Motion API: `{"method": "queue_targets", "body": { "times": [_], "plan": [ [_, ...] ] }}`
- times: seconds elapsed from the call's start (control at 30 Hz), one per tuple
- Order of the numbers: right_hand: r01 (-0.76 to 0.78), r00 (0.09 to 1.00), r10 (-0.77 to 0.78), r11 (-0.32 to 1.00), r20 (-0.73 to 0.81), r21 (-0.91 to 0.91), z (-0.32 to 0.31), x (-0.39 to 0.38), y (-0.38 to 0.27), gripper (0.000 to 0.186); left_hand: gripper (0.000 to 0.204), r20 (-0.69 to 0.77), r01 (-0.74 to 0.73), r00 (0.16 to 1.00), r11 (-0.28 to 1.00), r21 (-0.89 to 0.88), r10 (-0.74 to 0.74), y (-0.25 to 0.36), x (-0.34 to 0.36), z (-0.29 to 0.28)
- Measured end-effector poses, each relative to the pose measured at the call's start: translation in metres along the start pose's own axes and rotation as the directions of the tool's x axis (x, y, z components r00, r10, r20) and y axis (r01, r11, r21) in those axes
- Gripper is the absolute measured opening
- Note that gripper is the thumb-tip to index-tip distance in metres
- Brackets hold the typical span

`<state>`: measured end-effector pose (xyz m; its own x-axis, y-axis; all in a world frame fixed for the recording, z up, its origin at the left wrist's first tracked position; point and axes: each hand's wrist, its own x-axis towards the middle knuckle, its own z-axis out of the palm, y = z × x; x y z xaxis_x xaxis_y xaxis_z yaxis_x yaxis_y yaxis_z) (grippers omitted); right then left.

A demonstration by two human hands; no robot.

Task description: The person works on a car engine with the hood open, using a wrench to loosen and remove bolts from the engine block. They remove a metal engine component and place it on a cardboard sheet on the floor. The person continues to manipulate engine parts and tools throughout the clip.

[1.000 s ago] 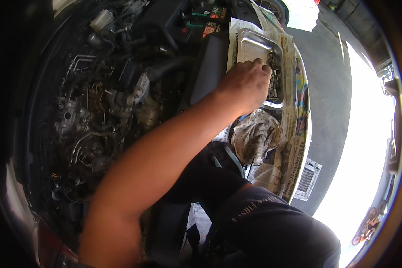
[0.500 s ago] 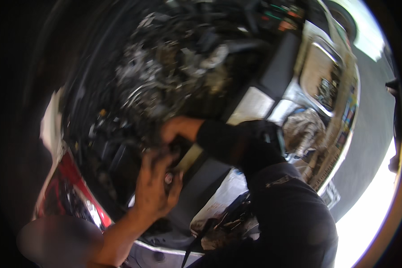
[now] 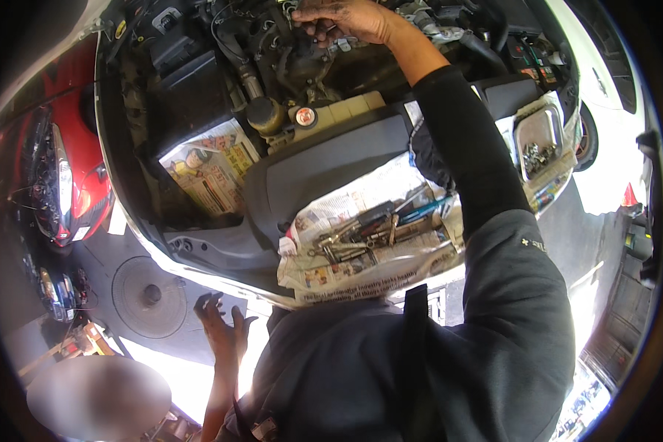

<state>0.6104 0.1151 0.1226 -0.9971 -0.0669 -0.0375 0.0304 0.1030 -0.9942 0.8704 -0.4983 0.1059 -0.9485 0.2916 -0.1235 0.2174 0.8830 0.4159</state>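
Note:
My right hand (image 3: 342,23) reaches into the upper engine bay (image 3: 313,70), fingers curled among hoses and metal fittings; what lies at its fingertips is too small to make out. My left hand (image 3: 225,324) hangs empty, fingers apart, beside the vehicle's front edge. Between my hands, wrenches and other tools (image 3: 376,228) lie on newspaper (image 3: 320,283). A steel tray (image 3: 538,121) with small metal parts (image 3: 534,156) sits at the right. A yellowish reservoir (image 3: 342,110) with a round cap stands below my right hand, near another newspaper sheet (image 3: 217,177).
A red vehicle (image 3: 77,202) with an exposed headlamp stands at the left. Below it a round fan (image 3: 147,298) is on the floor. A battery (image 3: 538,62) sits at the bay's right, and another white vehicle (image 3: 608,188) is beyond. My dark-clothed body fills the bottom middle.
My left hand left the tray, passed over the engine bay and now hangs low outside it. My right hand has moved up deeper into the engine, and the view has shifted.

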Motion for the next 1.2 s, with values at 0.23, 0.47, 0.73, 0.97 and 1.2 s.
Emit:
{"method": "queue_targets", "body": {
  "times": [0.23,0.47,0.73,0.97,1.2],
  "plan": [
    [-0.123,0.906,0.304,0.854,0.294,-0.505,0.088,-0.156,0.011,0.023,0.053,-0.051,-0.091,0.995,0.994,-0.064,0.088,-0.003,0.047,0.003],
    [0.121,0.958,0.2,0.367,0.206,-0.922,0.227,-0.291,0.083,0.038,0.043,-0.033,-0.268,0.963,0.95,-0.158,0.267,0.024,0.123,0.011],
    [0.217,0.974,0.02,0.224,0.227,-0.95,0.267,-0.292,0.111,0.037,0.039,0.503,-0.348,0.705,0.862,-0.37,0.5,0.083,0.108,0.092],
    [-0.059,0.985,0.169,0.451,0.02,-0.891,0.259,-0.293,0.054,0.03,0.064,0.45,-0.334,0.741,0.855,-0.397,0.498,0.078,0.08,0.121],
    [-0.275,0.961,0.263,0.903,-0.081,-0.331,0.265,-0.311,0.039,0.055,0.027,0.162,-0.533,0.726,0.695,-0.482,0.669,0.1,0.097,0.125]
  ]
}}
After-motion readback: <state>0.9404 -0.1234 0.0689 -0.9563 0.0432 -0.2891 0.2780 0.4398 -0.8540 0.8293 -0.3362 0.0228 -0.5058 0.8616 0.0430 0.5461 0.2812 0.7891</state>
